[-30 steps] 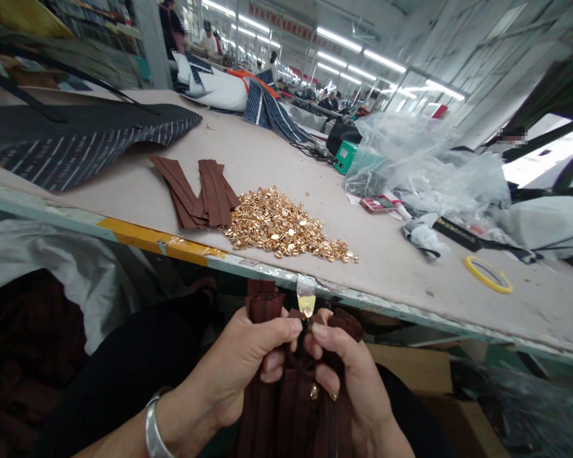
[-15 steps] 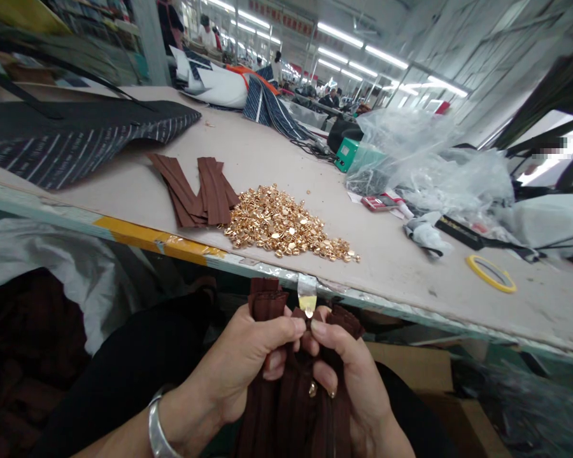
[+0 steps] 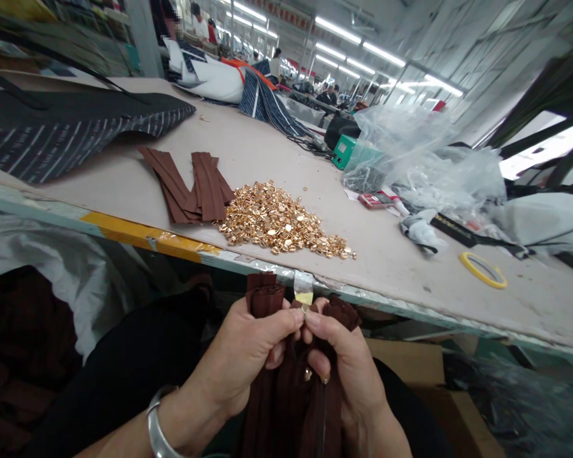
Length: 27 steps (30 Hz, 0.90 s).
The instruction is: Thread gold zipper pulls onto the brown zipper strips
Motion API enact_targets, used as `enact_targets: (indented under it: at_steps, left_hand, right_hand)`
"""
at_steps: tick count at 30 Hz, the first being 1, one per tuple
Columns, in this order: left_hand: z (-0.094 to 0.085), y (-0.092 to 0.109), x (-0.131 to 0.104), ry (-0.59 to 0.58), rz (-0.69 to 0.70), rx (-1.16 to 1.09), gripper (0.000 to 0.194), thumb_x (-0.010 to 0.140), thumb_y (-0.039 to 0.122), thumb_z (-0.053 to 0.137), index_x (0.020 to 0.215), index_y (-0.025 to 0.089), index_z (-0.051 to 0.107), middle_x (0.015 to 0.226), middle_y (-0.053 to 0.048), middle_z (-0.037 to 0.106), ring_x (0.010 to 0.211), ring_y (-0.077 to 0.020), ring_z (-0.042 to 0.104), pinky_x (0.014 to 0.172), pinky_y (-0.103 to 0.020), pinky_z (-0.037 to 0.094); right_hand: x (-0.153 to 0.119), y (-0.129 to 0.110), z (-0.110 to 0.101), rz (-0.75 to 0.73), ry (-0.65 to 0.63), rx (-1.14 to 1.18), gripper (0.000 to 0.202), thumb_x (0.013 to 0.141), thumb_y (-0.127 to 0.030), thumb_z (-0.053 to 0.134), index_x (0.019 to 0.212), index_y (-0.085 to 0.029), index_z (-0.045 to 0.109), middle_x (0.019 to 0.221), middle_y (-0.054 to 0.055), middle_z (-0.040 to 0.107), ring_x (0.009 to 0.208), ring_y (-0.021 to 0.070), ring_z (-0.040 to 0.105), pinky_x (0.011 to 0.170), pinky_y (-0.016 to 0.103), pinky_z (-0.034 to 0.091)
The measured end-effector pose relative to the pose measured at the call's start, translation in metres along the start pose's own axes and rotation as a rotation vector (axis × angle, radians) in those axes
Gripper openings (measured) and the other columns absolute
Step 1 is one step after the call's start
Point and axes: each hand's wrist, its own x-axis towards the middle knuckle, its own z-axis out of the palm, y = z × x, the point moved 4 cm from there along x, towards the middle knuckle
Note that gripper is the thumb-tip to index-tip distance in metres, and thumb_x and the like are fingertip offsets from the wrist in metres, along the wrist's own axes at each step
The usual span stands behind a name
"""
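My left hand [image 3: 248,343] is closed round a bundle of dark brown zipper tapes [image 3: 266,299]. Opposite it, my right hand [image 3: 346,356] is closed on more brown zipper tape [image 3: 340,312]. Both thumbs meet at the tape end, against a small metal holder [image 3: 304,286] fixed to the table edge; a light gold piece shows at its tip, partly hidden by the thumbs. Small gold pieces [image 3: 308,374] show by my right fingers. Long tapes [image 3: 310,420] hang below my hands. On the table lies a heap of gold zipper sliders [image 3: 279,219].
Folded brown zipper tapes [image 3: 207,187] lie left of the heap. Farther left is a dark striped panel [image 3: 90,137]. At right are a yellow tape roll [image 3: 483,270], clear plastic bags [image 3: 410,146] and a green box [image 3: 345,151]. A cardboard box [image 3: 405,362] sits below the table.
The view has shifted slightly, so the table things appear a little left and up. Both thumbs have closed in at the holder tip and now cover more of the gold piece.
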Motion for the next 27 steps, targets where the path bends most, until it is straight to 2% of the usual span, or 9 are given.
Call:
enact_targets:
  at_steps: [6,10,14,22,27]
  left_hand:
    - [0.0009,0.0004,-0.0032,0.065,0.025,0.019,0.024,0.072,0.031,0.071,0.058,0.015,0.060,0.044,0.006,0.046,0.039,-0.0039,0.033,0.037,-0.015,0.025]
    - [0.0023,0.0017,-0.0043,0.056,0.054,0.010,0.023,0.072,0.030,0.072,0.058,0.015,0.061,0.045,0.006,0.047,0.039,-0.0041,0.035,0.038,-0.015,0.028]
    - [0.0035,-0.0007,-0.0040,0.034,0.008,-0.047,0.022,0.072,0.029,0.072,0.058,0.015,0.062,0.048,0.004,0.052,0.039,-0.0038,0.038,0.038,-0.014,0.029]
    - [0.0032,0.0012,-0.0011,0.060,0.017,-0.015,0.023,0.072,0.029,0.073,0.058,0.016,0.061,0.044,0.005,0.050,0.039,-0.0053,0.041,0.038,-0.014,0.032]
    - [0.0077,0.0004,-0.0059,-0.014,-0.026,-0.133,0.028,0.073,0.033,0.075,0.057,0.017,0.058,0.040,0.007,0.048,0.037,-0.0082,0.048,0.039,-0.017,0.038]
  right_hand:
    - [0.0017,-0.0038,0.0005,-0.011,0.010,0.008,0.023,0.073,-0.027,0.073,0.062,-0.016,0.056,0.043,-0.008,0.051,0.028,0.0020,0.031,0.029,0.013,0.031]
    - [0.0003,-0.0036,0.0013,-0.030,0.002,0.000,0.023,0.073,-0.028,0.073,0.062,-0.016,0.056,0.042,-0.008,0.049,0.028,0.0021,0.030,0.030,0.013,0.032]
    - [-0.0014,0.0004,-0.0002,-0.035,0.007,-0.019,0.025,0.075,-0.030,0.072,0.061,-0.017,0.057,0.036,-0.009,0.043,0.028,0.0035,0.032,0.031,0.013,0.031]
    - [0.0017,-0.0027,0.0010,-0.029,0.018,0.001,0.026,0.073,-0.031,0.074,0.061,-0.017,0.056,0.039,-0.008,0.049,0.028,0.0029,0.032,0.030,0.014,0.031]
    - [0.0003,-0.0006,-0.0051,-0.046,0.035,-0.093,0.027,0.073,-0.036,0.076,0.065,-0.017,0.059,0.034,-0.009,0.044,0.029,0.0051,0.036,0.032,0.015,0.035]
